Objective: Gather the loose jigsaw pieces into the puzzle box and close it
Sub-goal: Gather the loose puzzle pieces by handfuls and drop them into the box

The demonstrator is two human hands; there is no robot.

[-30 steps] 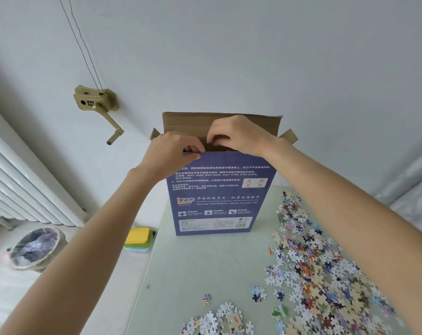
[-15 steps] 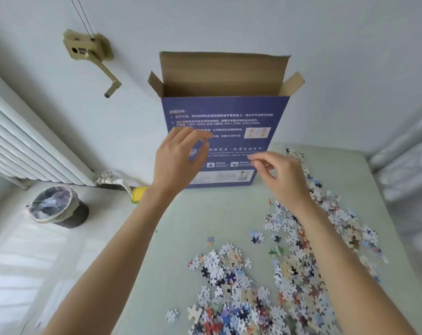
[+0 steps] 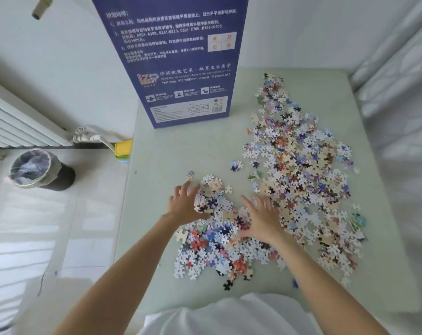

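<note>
On blue box [image 3: 176,56]: "14 years old"

1. I see the table [image 3: 157,213] as a smooth, pale green top with a dull sheen.
2. The box [image 3: 178,61] standing at the table's far edge looks like printed cardboard, blue and matt.
3. The puzzle pieces [image 3: 301,170] right of the box look like thin card, some colour-printed, some plain white or tan.
4. The bin [image 3: 36,170] on the floor left of the table has a crinkled, shiny plastic liner.
5. The floor [image 3: 60,238] beside the table is glossy.
</note>
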